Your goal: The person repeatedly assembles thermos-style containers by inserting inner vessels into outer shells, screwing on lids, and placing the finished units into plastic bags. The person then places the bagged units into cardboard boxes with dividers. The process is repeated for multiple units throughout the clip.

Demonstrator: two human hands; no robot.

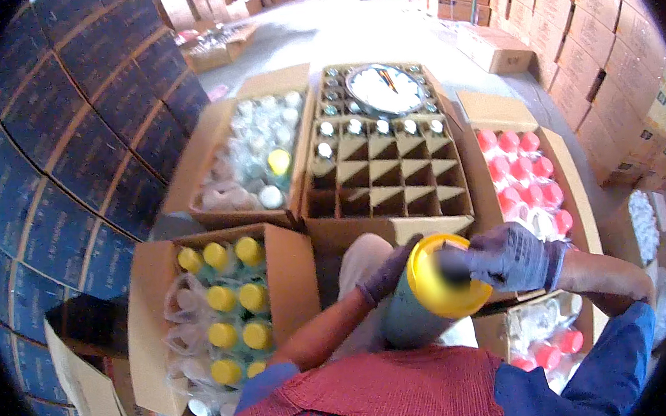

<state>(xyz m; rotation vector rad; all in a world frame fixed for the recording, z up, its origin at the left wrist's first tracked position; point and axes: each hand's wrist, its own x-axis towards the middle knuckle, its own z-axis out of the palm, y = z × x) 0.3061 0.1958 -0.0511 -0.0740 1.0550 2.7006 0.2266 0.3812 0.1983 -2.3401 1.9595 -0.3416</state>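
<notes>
My gloved left hand (387,268) holds the side of a dark cylindrical container with a yellow rim (414,266), tilted in front of my body. My gloved right hand (504,259) is at the container's mouth, its fingers around a dark, blurred object (454,267); what this object is, I cannot tell. Beyond my hands stands a divided cardboard box (346,223), with several white-capped bottles (382,126) in its cells. A round dish (385,89) with some slender items on it lies on the box's far part.
To the left, one box holds yellow-capped bottles (220,299) and another holds bottles in clear plastic (270,196). Red-capped bottles (520,168) fill a box at the right. Stacked cartons rise at the left (68,123) and right (578,42).
</notes>
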